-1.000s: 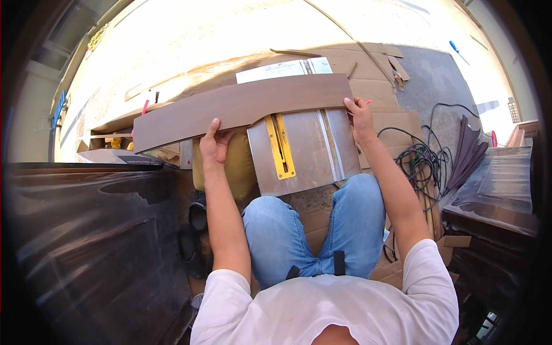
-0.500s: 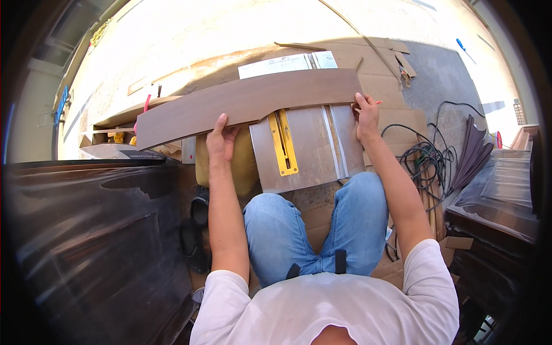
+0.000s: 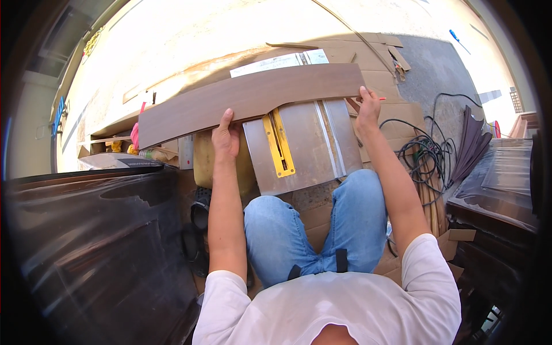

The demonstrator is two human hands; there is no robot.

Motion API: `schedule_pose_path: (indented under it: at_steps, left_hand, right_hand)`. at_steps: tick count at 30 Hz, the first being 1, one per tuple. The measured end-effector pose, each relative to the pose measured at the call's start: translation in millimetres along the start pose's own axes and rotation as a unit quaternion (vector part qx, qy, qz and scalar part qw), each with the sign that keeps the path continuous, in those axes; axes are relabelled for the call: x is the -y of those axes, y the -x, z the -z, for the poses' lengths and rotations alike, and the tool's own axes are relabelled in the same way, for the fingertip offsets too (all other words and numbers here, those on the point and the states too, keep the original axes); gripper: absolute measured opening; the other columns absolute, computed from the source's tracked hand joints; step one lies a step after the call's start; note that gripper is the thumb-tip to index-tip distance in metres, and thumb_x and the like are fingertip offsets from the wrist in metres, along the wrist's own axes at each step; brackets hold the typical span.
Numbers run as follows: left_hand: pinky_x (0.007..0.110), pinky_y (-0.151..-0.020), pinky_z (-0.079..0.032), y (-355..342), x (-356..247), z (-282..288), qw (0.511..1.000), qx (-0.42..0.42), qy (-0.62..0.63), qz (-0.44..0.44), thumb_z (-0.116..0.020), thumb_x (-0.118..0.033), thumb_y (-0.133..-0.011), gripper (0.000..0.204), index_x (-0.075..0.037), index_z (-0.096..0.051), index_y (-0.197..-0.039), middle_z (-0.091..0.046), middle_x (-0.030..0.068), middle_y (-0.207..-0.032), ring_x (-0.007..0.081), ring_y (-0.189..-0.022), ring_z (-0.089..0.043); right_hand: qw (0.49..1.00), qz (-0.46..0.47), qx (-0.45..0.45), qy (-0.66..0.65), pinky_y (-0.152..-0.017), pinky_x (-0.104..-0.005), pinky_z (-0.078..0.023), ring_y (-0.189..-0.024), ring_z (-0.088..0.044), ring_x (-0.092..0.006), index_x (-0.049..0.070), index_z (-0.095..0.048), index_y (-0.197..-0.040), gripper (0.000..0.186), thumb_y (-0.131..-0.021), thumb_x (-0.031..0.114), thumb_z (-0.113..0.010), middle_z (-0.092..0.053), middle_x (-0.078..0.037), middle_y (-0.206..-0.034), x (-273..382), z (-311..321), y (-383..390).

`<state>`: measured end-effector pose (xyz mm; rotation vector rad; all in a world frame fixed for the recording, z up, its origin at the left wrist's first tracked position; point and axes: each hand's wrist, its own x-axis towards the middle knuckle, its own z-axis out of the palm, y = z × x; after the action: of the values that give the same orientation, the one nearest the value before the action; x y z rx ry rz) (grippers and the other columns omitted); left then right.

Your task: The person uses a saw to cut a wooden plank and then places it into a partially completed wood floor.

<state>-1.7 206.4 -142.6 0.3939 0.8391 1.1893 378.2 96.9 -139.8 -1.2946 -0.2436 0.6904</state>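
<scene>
A long brown wooden board [image 3: 247,99] with a stepped near edge lies across the far part of a table saw [image 3: 310,144]. It reaches well past the saw on the left; whether it rests on the metal top, I cannot tell. My left hand [image 3: 226,138] grips its near edge around the middle, thumb on top and fingers underneath. My right hand [image 3: 367,110] pinches the right end, thumb on the upper face. A thin red-tipped stick, perhaps a pencil [image 3: 382,99], pokes out from the right hand's fingers. A yellow slotted insert plate [image 3: 279,144] sits in the saw top; no blade is visible.
Flattened cardboard [image 3: 397,115] lies under the saw. Coiled dark cables [image 3: 428,155] are on the right. Plastic-wrapped dark furniture [image 3: 98,236] stands close on the left, with more wrapped pieces [image 3: 500,178] at right. A yellowish block or container [image 3: 221,167] sits left of the saw.
The board has shifted slightly to the right over the saw, both hands keeping their grip. The whole view has turned a little, so the saw appears further left.
</scene>
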Motion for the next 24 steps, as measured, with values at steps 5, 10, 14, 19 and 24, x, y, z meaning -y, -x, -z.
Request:
schedule_pose_path:
  at_steps: [5,10,14,19,24]
  left_hand:
    - [0.037,-0.100,-0.054,-3.6,4.0,-7.3,1.000,0.003,0.020,-0.016,-0.080,-0.004,-0.088,0.043,-0.002,-0.062,-0.127,-0.066,0.0070,-0.122,0.0215,-0.109,-0.065]
    - [0.037,-0.098,-0.054,-9.1,5.6,-9.6,1.000,-0.022,0.000,-0.009,-0.080,-0.004,-0.088,0.041,-0.002,-0.063,-0.126,-0.067,0.0066,-0.120,0.0214,-0.109,-0.065]
    - [0.041,-0.092,-0.056,-8.0,-6.2,10.9,1.000,-0.009,0.006,0.014,-0.080,-0.006,-0.088,0.038,-0.005,-0.064,-0.123,-0.068,0.0059,-0.117,0.0235,-0.105,-0.066]
    - [0.051,-0.094,-0.059,0.5,-20.8,27.2,1.000,-0.001,0.010,0.024,-0.078,-0.008,-0.090,0.038,-0.003,-0.063,-0.124,-0.068,0.0083,-0.116,0.0280,-0.109,-0.066]
    - [0.055,-0.098,-0.058,12.0,-32.9,37.6,0.999,0.030,0.016,0.020,-0.073,-0.010,-0.093,0.035,-0.002,-0.062,-0.125,-0.068,0.0116,-0.118,0.0309,-0.113,-0.066]
  right_hand:
    - [1.000,0.001,-0.011,-0.016,-0.078,-0.0391,-0.066,-0.085,-0.051,-0.0130,0.002,-0.060,-0.106,0.015,-0.102,0.016,-0.058,-0.052,-0.002,-0.093,2.4,-5.5,-4.4]
    - [1.000,-0.006,0.011,-0.011,-0.080,-0.0393,-0.065,-0.087,-0.053,-0.0131,0.003,-0.059,-0.107,0.014,-0.102,0.016,-0.058,-0.054,-0.003,-0.094,9.0,-7.3,-13.5]
    - [0.998,-0.042,0.006,0.035,-0.078,-0.0348,-0.061,-0.085,-0.056,-0.0126,0.003,-0.060,-0.109,0.015,-0.102,0.017,-0.061,-0.059,-0.002,-0.096,11.6,-9.8,5.2]
    - [0.993,-0.060,0.073,0.070,-0.075,-0.0287,-0.054,-0.081,-0.060,-0.0123,0.004,-0.062,-0.111,0.020,-0.099,0.020,-0.066,-0.064,-0.001,-0.096,11.3,-1.4,17.6]
    - [0.985,-0.085,0.123,0.090,-0.076,-0.0276,-0.051,-0.083,-0.061,-0.0119,0.004,-0.062,-0.112,0.026,-0.097,0.022,-0.071,-0.066,-0.001,-0.096,9.2,-3.6,25.3]
